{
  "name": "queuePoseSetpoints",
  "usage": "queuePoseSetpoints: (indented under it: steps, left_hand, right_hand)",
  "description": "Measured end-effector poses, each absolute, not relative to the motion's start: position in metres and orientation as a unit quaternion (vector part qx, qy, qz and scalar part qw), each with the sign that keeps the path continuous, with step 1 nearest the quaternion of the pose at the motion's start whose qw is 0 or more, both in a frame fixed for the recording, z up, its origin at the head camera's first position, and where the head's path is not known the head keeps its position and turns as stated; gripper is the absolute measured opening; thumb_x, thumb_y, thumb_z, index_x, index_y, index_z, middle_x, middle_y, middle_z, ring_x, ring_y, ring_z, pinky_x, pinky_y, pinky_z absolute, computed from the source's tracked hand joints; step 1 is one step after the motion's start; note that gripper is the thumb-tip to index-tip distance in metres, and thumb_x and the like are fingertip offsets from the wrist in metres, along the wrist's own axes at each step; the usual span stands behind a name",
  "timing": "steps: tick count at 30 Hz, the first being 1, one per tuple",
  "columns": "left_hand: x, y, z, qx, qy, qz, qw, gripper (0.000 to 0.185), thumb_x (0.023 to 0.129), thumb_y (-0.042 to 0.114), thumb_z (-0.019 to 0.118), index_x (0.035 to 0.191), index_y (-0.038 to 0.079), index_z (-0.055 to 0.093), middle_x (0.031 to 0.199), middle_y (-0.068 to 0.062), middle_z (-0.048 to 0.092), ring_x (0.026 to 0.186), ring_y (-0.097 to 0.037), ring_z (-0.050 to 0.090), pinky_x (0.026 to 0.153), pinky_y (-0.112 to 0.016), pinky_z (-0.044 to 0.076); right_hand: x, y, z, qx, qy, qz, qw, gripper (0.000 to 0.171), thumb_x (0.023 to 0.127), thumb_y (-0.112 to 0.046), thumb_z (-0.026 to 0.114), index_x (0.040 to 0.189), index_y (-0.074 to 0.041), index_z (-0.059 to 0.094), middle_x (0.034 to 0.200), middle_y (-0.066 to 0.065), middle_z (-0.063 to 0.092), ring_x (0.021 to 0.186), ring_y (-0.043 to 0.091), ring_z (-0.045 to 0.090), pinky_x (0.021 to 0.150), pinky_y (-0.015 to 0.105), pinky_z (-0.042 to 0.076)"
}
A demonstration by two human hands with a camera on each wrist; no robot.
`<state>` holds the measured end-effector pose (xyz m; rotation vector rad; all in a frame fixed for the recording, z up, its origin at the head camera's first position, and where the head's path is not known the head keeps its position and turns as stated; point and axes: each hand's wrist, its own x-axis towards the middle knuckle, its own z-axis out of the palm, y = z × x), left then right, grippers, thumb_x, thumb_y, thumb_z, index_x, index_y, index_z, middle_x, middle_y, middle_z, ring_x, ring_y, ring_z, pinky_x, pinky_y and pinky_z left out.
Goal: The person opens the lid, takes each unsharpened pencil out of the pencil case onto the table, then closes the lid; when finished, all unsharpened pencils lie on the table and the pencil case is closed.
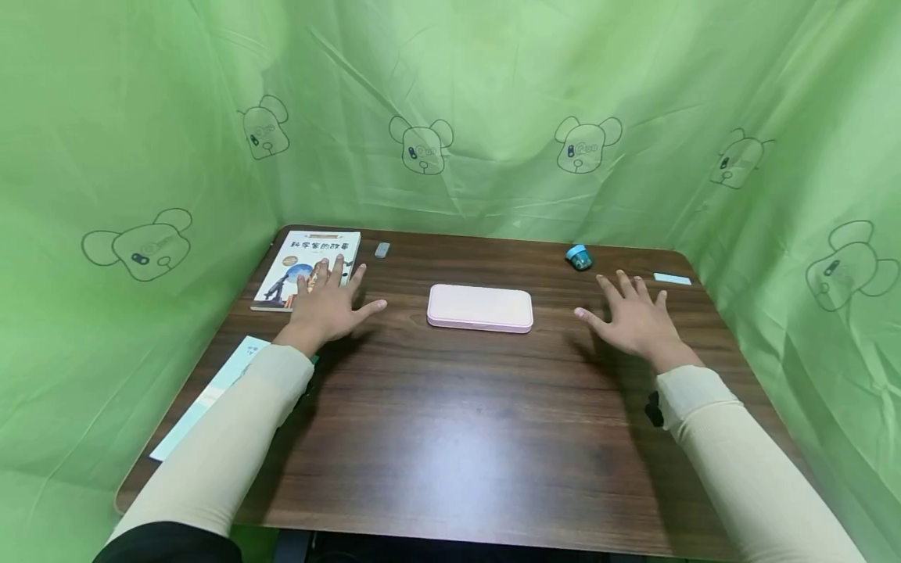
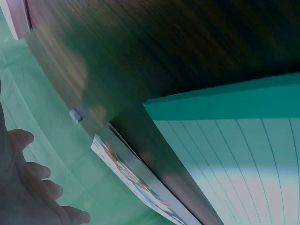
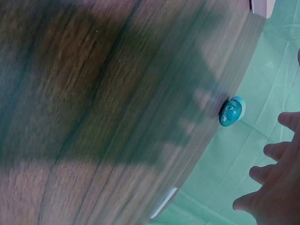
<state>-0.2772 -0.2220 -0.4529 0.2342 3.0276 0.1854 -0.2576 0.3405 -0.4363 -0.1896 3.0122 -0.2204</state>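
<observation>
My left hand [image 1: 325,306] is spread over the table's left side, its fingers overlapping a picture-covered book [image 1: 281,270] in the head view. Under that forearm lies a pale teal notebook [image 1: 218,391], whose lined page [image 2: 243,159] shows in the left wrist view. On the right my other hand [image 1: 639,322] is held with fingers apart, holding nothing. Just beyond its fingertips sit a small blue jar-like item [image 1: 579,258] and a flat white-and-blue strip [image 1: 672,278]. Between the hands lies a closed pink case [image 1: 480,308], touched by neither.
A small grey-blue eraser-like block [image 1: 382,250] lies right of the book. The brown wooden table [image 1: 450,438] has rounded corners. Green cloth [image 1: 493,94] printed with bear heads hangs around its back and sides.
</observation>
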Motion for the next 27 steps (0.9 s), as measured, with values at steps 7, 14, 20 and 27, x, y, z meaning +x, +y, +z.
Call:
queuePoseSetpoints:
  steps: [7, 14, 20, 27]
  left_hand:
    - [-0.28, -0.197, -0.453, 0.127, 0.982, 0.125, 0.063, 0.093, 0.11, 0.077, 0.042, 0.175, 0.01, 0.037, 0.18, -0.027, 0.033, 0.166, -0.053, 0.032, 0.134, -0.078, 0.024]
    - [-0.289, -0.121, -0.464, 0.247, 0.95, 0.174, 0.081, 0.073, 0.11, 0.056, 0.064, 0.167, 0.013, 0.051, 0.172, -0.02, 0.05, 0.16, -0.043, 0.048, 0.133, -0.063, 0.04]
    - [-0.304, -0.079, -0.477, 0.3, 0.943, 0.099, 0.101, 0.09, 0.106, 0.06, 0.069, 0.178, 0.022, 0.031, 0.185, -0.019, 0.026, 0.171, -0.043, 0.027, 0.136, -0.068, 0.031]
    - [-0.318, -0.07, -0.477, 0.34, 0.934, 0.072, 0.082, 0.092, 0.105, 0.051, 0.073, 0.178, 0.019, 0.029, 0.175, -0.019, 0.045, 0.163, -0.04, 0.044, 0.133, -0.059, 0.042]
  right_hand:
    - [-0.263, 0.309, -0.434, -0.112, 0.985, -0.103, 0.077, 0.1, 0.109, -0.08, 0.037, 0.178, -0.009, 0.025, 0.183, 0.033, 0.016, 0.168, 0.06, 0.015, 0.126, 0.091, 0.008]
    - [-0.276, 0.242, -0.452, -0.224, 0.965, -0.126, 0.059, 0.082, 0.107, -0.051, 0.07, 0.169, -0.005, 0.045, 0.175, 0.033, 0.038, 0.164, 0.055, 0.035, 0.13, 0.077, 0.034]
    - [-0.286, 0.208, -0.473, -0.25, 0.959, -0.103, 0.084, 0.093, 0.102, -0.051, 0.075, 0.175, -0.01, 0.035, 0.181, 0.027, 0.032, 0.167, 0.055, 0.027, 0.132, 0.08, 0.026]
    - [-0.297, 0.201, -0.475, -0.279, 0.954, -0.083, 0.071, 0.097, 0.099, -0.044, 0.076, 0.174, -0.001, 0.033, 0.176, 0.029, 0.041, 0.164, 0.051, 0.039, 0.137, 0.065, 0.03]
